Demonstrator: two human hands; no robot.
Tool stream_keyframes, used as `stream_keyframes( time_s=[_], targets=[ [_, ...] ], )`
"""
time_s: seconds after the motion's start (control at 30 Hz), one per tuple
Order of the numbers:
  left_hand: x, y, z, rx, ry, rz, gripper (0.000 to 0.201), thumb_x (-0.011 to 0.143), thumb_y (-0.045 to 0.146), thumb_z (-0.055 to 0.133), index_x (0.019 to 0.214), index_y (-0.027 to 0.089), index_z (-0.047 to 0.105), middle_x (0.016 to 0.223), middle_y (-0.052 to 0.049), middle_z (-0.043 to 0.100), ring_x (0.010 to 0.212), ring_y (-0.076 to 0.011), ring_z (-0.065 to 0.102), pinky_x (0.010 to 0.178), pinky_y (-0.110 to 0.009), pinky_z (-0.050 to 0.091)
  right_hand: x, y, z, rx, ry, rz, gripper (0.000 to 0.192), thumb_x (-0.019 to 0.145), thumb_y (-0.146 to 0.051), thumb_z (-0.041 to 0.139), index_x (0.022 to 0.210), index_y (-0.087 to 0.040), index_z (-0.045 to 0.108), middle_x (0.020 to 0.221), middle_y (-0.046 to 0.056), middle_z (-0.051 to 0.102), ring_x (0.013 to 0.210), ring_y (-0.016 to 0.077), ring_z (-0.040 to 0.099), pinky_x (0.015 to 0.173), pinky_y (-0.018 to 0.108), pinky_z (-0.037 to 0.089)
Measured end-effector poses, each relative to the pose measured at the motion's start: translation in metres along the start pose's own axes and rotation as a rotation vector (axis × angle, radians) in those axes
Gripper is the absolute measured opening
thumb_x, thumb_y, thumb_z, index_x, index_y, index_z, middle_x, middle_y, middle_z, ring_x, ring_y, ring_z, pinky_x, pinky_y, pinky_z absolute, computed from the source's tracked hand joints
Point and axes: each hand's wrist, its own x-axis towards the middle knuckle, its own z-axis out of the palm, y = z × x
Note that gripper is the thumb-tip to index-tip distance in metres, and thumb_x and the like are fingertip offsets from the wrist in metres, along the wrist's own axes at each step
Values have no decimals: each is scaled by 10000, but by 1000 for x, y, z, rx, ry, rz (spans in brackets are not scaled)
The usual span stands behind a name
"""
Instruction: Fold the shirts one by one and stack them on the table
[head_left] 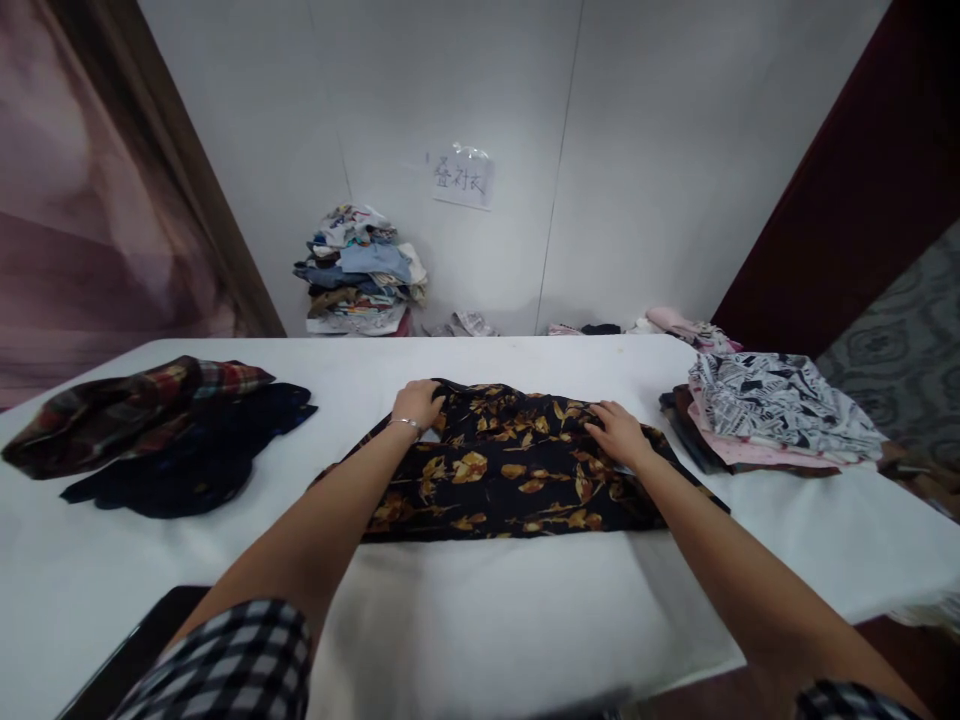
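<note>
A black shirt [517,490] with gold-brown flower print lies spread sideways on the white table in front of me, its sides reaching out under both my forearms. My left hand [418,405], with a thin bracelet at the wrist, has its fingers closed on the shirt's far left edge. On the upper right part of the cloth rests my right hand [619,436], its fingers apart and touching the fabric. Some of the shirt's sides is hidden by my arms.
Dark plaid and navy garments [202,455] lie at the left. Folded clothes [784,410] are stacked at the right. Behind the white table [510,590], a tall clothes pile [364,270] stands against the wall below a paper sign [463,178]. A dark flat object [142,640] lies near my left forearm.
</note>
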Motion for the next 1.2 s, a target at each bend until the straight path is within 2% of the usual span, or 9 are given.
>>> stream_keyframes(
  time_s=[0.13,0.37,0.47,0.57,0.63,0.83,0.97,1.07,1.2],
  targets=[
    [21,24,18,52,-53,-134,437,841,466,495,1121,161,636,1148,-149,627,1073,-304,566,887,-409,459,-1,-1,28,-113,-178,190,533,937,-459,347,1410,-219,410,1454,117,421,1343,299,348,1042,516,326],
    [47,20,31,60,-16,-210,828,801,419,571,1497,177,194,1468,-194,354,1130,-319,541,884,-420,474,-11,-1,44,-152,-178,239,570,952,-476,284,1460,-221,332,1520,96,327,1401,265,256,1097,490,235],
    [61,19,31,10,-110,-199,687,773,325,597,1421,219,395,1411,-171,458,1111,-309,573,885,-394,474,-10,-1,43,-150,-174,244,567,951,-474,290,1461,-229,327,1520,91,329,1401,261,256,1100,489,229],
    [76,19,29,-31,-185,-236,361,779,243,545,1109,181,678,1149,-167,656,1052,-304,615,862,-378,482,-10,-1,44,-134,-157,250,574,948,-476,299,1465,-229,318,1514,90,341,1394,260,271,1100,486,230],
    [89,16,24,-53,-147,-275,319,803,228,484,1019,166,711,1113,-165,675,1050,-301,617,840,-368,489,-11,-1,44,-117,-140,251,586,946,-480,302,1473,-224,299,1510,90,348,1389,260,284,1101,484,232],
    [115,-1,0,-126,-30,-394,415,787,235,487,1157,128,642,1200,-167,638,1039,-281,619,831,-344,490,-12,-1,45,-100,-125,257,600,945,-475,310,1483,-213,269,1510,85,351,1390,259,287,1108,484,227],
    [103,-11,4,-154,8,-391,555,813,307,490,1332,112,493,1361,-149,529,1155,-233,560,932,-290,441,-12,0,46,-104,-111,244,598,945,-483,299,1478,-215,277,1497,90,372,1383,260,299,1100,487,244],
    [82,-21,12,-166,-75,-378,444,845,431,442,1135,167,650,1163,-114,666,1056,-247,617,873,-304,469,-12,1,47,-108,-100,238,594,943,-482,300,1474,-216,286,1490,96,382,1380,263,304,1093,488,257],
    [50,-35,20,-118,-248,-402,546,737,648,513,893,171,727,997,-160,714,971,-324,651,782,-353,495,-13,2,48,-107,-103,229,596,944,-486,296,1476,-219,282,1495,105,372,1378,271,308,1088,502,262]
  ],
)
